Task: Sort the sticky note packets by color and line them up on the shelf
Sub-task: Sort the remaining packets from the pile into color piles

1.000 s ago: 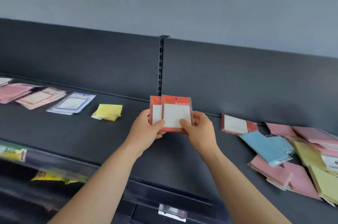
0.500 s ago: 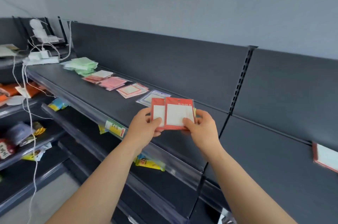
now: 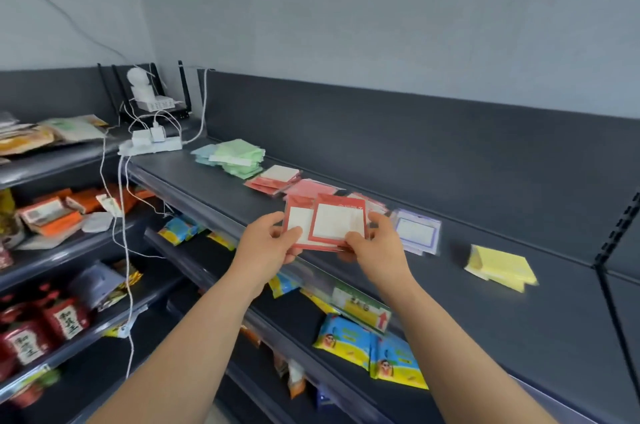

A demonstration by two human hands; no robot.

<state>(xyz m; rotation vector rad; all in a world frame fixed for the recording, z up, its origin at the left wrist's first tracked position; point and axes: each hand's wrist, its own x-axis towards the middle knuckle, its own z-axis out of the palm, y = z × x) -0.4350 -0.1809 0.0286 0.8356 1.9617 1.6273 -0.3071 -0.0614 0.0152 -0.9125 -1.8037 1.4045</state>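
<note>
Closest to the camera, two bare forearms reach up over the dark grey metal shelf (image 3: 450, 312), and both hands are busy: the left hand (image 3: 268, 243) and the right hand (image 3: 377, 250) each pinch one side of a small fan of red-bordered sticky note packets with white centres (image 3: 325, 224), fingers clamped on the lower corners, held just above the shelf's front edge. Off to the right sits a loose yellow packet pile (image 3: 500, 267), and just beyond the right hand, a purple-framed packet (image 3: 415, 233). Further back, the line is taking shape: pink packets (image 3: 311, 188), a red-and-white stack (image 3: 275, 177), then a green stack (image 3: 233, 156) at the far end. So several colours look grouped, though untidily; the held reds, I'd judge, belong with that red-and-white stack. How many packets are in the fan is hard to tell, and the piles behind the hands are partly hidden.
</note>
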